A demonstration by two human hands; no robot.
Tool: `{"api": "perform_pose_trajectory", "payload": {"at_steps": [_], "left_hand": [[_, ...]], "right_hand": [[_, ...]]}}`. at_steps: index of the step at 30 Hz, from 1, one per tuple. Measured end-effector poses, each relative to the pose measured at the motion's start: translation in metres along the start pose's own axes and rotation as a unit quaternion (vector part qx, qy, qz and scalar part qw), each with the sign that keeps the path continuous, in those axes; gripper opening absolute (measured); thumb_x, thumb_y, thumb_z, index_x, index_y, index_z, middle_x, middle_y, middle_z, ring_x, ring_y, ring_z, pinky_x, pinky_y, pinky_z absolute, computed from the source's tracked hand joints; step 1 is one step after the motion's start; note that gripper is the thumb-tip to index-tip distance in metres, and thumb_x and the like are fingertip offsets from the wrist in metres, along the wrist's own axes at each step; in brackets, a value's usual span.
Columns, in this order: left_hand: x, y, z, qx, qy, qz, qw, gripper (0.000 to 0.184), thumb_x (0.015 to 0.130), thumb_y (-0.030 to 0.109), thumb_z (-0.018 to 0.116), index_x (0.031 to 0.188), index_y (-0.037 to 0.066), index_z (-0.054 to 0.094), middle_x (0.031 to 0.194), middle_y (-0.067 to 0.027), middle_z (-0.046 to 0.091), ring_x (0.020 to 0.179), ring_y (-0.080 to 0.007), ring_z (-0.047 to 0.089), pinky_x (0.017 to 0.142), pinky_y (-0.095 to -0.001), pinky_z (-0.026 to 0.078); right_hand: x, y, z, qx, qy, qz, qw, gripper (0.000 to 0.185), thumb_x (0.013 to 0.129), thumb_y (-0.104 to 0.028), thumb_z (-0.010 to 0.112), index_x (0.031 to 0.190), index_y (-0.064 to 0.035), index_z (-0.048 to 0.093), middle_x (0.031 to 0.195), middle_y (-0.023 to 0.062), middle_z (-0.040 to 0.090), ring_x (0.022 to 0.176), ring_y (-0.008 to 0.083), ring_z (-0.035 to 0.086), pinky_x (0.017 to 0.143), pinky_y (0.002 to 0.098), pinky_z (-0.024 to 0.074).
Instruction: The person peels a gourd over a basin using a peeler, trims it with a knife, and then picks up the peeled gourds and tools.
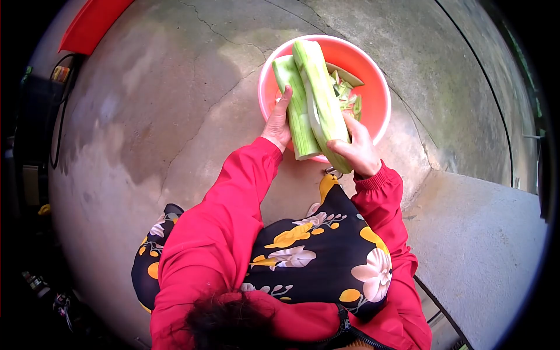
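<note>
Two long, pale green peeled gourds lie side by side in my grip over a pink basin [383, 93]. My left hand [279, 123] is closed around the side of the left gourd [298, 119], thumb pointing up along it. The longer right gourd [322, 96] overlaps it slightly and slants down toward my lap. Around its lower end my right hand [360, 150] is wrapped, thumb on top and the other fingers mostly hidden. Green peelings [345, 93] sit inside the basin, beneath and to the right of the gourds.
The basin stands on a cracked concrete floor [192, 99]. A raised concrete slab [478, 233] is to my right. At the upper left is a red object [96, 23], with a black cable [60, 116] below it. Another dark line crosses the floor on the right.
</note>
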State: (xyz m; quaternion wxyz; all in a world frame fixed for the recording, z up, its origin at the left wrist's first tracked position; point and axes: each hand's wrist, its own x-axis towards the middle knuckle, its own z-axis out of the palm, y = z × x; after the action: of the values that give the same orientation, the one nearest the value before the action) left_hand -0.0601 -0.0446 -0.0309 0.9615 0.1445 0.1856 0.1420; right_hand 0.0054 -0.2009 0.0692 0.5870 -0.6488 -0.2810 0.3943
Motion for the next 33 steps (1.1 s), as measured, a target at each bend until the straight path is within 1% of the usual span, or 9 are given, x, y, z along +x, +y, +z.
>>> {"api": "perform_pose_trajectory", "payload": {"at_steps": [2, 7, 9, 17, 20, 24, 28, 30, 33], "left_hand": [[-0.005, -0.001, -0.002, 0.003, 0.003, 0.013, 1.0, 0.069, 0.073, 0.039, 0.071, 0.126, 0.006, 0.04, 0.118, -0.0103, 0.052, 0.108, -0.0242, 0.052, 0.094, -0.0395, 0.042], [-0.011, 0.001, -0.005, -0.033, -0.032, 0.019, 0.999, 0.071, 0.071, 0.034, 0.074, 0.126, 0.004, 0.04, 0.117, -0.0124, 0.053, 0.106, -0.0261, 0.053, 0.095, -0.0408, 0.042], [-0.019, 0.003, 0.009, 0.022, -0.038, 0.083, 0.996, 0.075, 0.067, 0.035, 0.075, 0.126, 0.005, 0.04, 0.116, -0.0132, 0.053, 0.104, -0.0277, 0.053, 0.094, -0.0426, 0.042], [-0.019, -0.003, -0.006, -0.046, -0.053, 0.026, 0.997, 0.081, 0.064, 0.041, 0.069, 0.13, 0.01, 0.033, 0.122, -0.0129, 0.046, 0.11, -0.0295, 0.047, 0.093, -0.0438, 0.042], [-0.01, -0.002, -0.015, -0.02, -0.067, 0.063, 0.996, 0.082, 0.064, 0.044, 0.066, 0.131, 0.012, 0.031, 0.123, -0.0124, 0.044, 0.11, -0.0295, 0.047, 0.093, -0.0442, 0.041], [-0.025, 0.006, 0.013, 0.004, -0.071, 0.062, 0.996, 0.085, 0.064, 0.054, 0.059, 0.134, 0.015, 0.03, 0.126, -0.0121, 0.043, 0.113, -0.0298, 0.045, 0.094, -0.0449, 0.04], [-0.014, 0.018, 0.003, 0.084, -0.04, 0.116, 0.989, 0.088, 0.065, 0.06, 0.056, 0.136, 0.015, 0.03, 0.129, -0.0107, 0.041, 0.115, -0.0284, 0.043, 0.097, -0.0438, 0.038], [-0.016, 0.027, 0.003, 0.101, -0.011, 0.131, 0.986, 0.088, 0.067, 0.063, 0.054, 0.136, 0.015, 0.028, 0.13, -0.0102, 0.041, 0.116, -0.0279, 0.042, 0.097, -0.0433, 0.037], [-0.021, 0.037, 0.01, 0.108, -0.048, 0.138, 0.983, 0.092, 0.067, 0.068, 0.048, 0.138, 0.014, 0.026, 0.133, -0.0144, 0.037, 0.117, -0.0297, 0.042, 0.098, -0.0427, 0.036]], "right_hand": [[-0.001, -0.017, 0.006, -0.213, -0.006, 0.0, 0.977, 0.053, 0.065, -0.015, 0.058, 0.112, 0.0067, 0.047, 0.098, 0.0189, 0.058, 0.089, 0.0254, 0.058, 0.079, 0.032, 0.0453], [-0.001, -0.018, 0.012, -0.279, -0.028, -0.052, 0.959, 0.053, 0.064, -0.016, 0.058, 0.11, 0.007, 0.045, 0.092, 0.024, 0.056, 0.088, 0.0383, 0.056, 0.08, 0.0396, 0.0451], [-0.001, -0.015, 0.011, -0.31, -0.013, -0.064, 0.949, 0.056, 0.064, -0.016, 0.058, 0.111, 0.0087, 0.044, 0.094, 0.0242, 0.055, 0.09, 0.0382, 0.055, 0.081, 0.0395, 0.045], [-0.012, -0.016, 0.021, -0.515, 0.035, -0.129, 0.847, 0.069, 0.063, -0.016, 0.066, 0.119, 0.0131, 0.038, 0.098, 0.0207, 0.049, 0.092, 0.0318, 0.051, 0.078, 0.0369, 0.0463], [-0.015, -0.022, 0.018, -0.504, -0.002, -0.108, 0.857, 0.079, 0.065, -0.022, 0.071, 0.125, 0.012, 0.031, 0.106, 0.0243, 0.048, 0.099, 0.036, 0.05, 0.085, 0.0391, 0.0437], [-0.018, -0.027, 0.004, -0.356, 0.049, -0.203, 0.911, 0.054, 0.074, -0.017, 0.067, 0.119, 0.0024, 0.046, 0.106, 0.0189, 0.052, 0.097, 0.03, 0.053, 0.08, 0.0354, 0.0448], [-0.048, 0.009, -0.035, -0.034, 0.32, -0.036, 0.946, 0.022, 0.076, -0.005, 0.063, 0.096, 0.0009, 0.057, 0.081, 0.0085, 0.061, 0.072, 0.0149, 0.058, 0.065, 0.0255, 0.0462], [-0.071, 0.074, -0.055, -0.142, 0.369, 0.037, 0.918, 0.017, 0.074, -0.006, 0.065, 0.088, -0.0004, 0.057, 0.076, 0.0083, 0.061, 0.067, 0.0152, 0.058, 0.063, 0.0251, 0.0467], [-0.115, 0.153, -0.036, -0.393, 0.221, 0.194, 0.871, 0.029, 0.069, -0.016, 0.07, 0.09, -0.0028, 0.054, 0.085, 0.013, 0.059, 0.077, 0.0242, 0.059, 0.068, 0.0336, 0.0479]]}}
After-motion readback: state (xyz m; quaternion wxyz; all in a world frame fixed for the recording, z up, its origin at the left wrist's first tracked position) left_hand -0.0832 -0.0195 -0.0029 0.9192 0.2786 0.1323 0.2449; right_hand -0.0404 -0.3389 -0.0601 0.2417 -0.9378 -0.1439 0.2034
